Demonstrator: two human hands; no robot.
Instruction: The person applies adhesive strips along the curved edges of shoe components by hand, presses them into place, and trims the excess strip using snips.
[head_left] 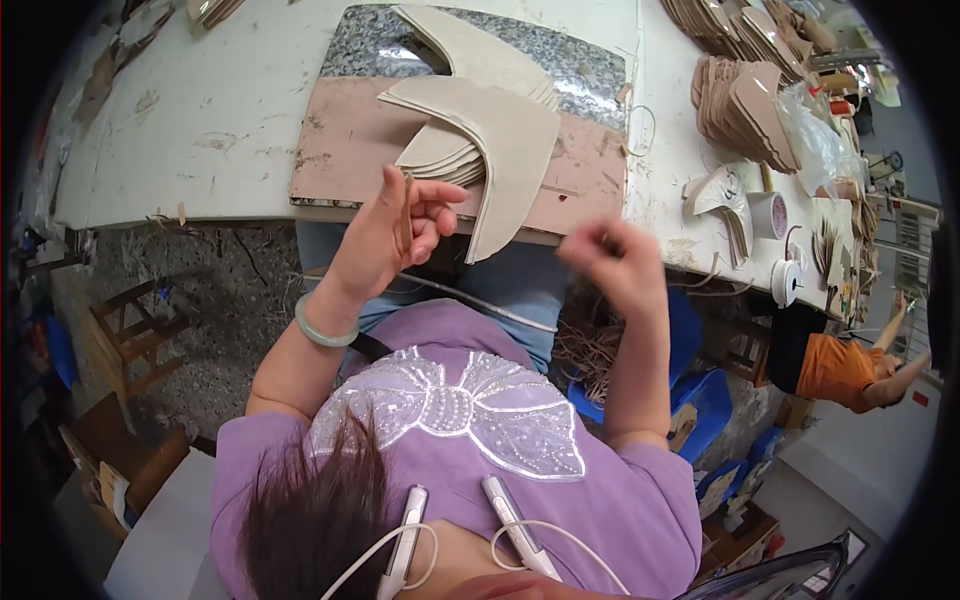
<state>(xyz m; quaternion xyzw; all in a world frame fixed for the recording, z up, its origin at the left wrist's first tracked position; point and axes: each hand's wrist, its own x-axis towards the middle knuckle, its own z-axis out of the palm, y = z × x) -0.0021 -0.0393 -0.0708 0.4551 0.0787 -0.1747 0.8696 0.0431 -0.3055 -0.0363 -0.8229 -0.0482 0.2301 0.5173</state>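
Note:
My left hand (395, 232) is raised in front of the table edge, thumb and fingers pinching a thin tan strip (407, 200) that stands upright between them. My right hand (612, 258) is blurred, fingers closed near the table edge; what it holds is unclear, perhaps the far end of the thin strip. Just beyond both hands a stack of cream curved leather pieces (490, 140) lies on a pink board (345, 150) over a granite slab (365, 45). A pale green bangle (322, 330) circles my left wrist.
The white worktable (200, 110) carries more tan stacks of cut pieces (745, 105) at the right, plus white spools (785, 280) and a round tub (768, 213). A pile of tan strips (590, 350) lies below. Blue bins (700, 400), wooden stools (130, 335), and another person in orange (840, 370) are around.

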